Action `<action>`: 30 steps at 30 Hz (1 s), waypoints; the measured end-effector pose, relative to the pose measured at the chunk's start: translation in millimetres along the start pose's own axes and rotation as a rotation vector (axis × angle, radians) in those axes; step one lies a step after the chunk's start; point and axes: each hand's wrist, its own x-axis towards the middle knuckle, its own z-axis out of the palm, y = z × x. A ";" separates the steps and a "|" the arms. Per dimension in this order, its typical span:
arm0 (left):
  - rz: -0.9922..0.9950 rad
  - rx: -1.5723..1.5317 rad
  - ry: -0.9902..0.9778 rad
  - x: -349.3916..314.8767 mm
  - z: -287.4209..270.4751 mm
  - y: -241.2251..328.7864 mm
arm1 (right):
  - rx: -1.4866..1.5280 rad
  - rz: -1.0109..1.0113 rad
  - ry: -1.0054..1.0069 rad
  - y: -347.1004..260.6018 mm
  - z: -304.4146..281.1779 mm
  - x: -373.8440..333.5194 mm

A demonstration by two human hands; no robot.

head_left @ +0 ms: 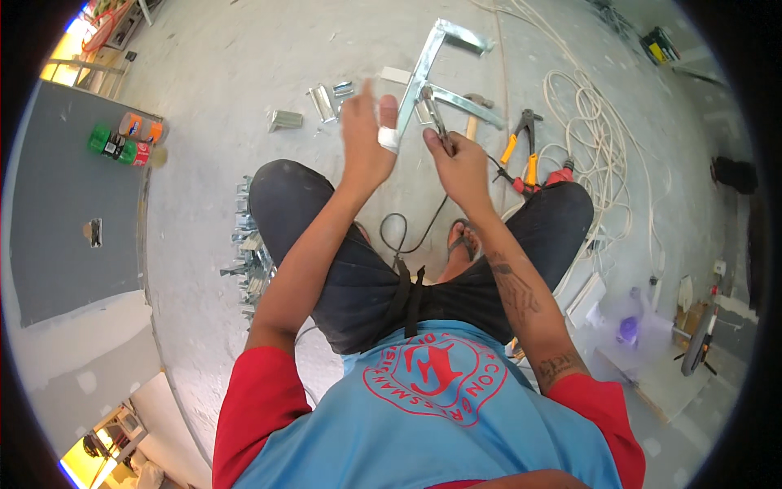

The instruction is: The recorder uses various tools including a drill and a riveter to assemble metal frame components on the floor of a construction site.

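Observation:
An F-shaped frame of galvanized metal channel (417, 81) stretches out in front of my knees, two arms pointing right. My right hand (464, 171) is closed around the handles of metal pliers (438, 118), whose head is at the joint of the lower arm. Beside the frame's near end is my left hand (369, 147), fingers extended and thumb apart, with white tape (388, 138) round the thumb's base. Its fingertips are blurred; whether the hand touches the channel, I cannot tell. A hammer (473, 122) lies partly under the lower arm.
Cutters with yellow-and-black handles (522, 147) lie by my right knee, near a coiled pale cable (590, 122). Short metal channel pieces (322, 103) are scattered left of the frame. More cut pieces (251, 244) pile beside my left leg. Bottles (118, 145) lie farther left.

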 end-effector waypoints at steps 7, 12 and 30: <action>0.059 0.384 -0.148 -21.5 -5.1 -3.1 | -0.014 0.292 0.064 110.5 140.2 19.8; 0.014 0.353 -0.172 -23.3 -11.9 -9.2 | -0.041 0.523 -0.005 173.1 225.5 1.8; -0.089 0.169 -0.201 4.0 -23.4 -18.1 | 1.146 0.965 -0.736 198.0 219.2 45.1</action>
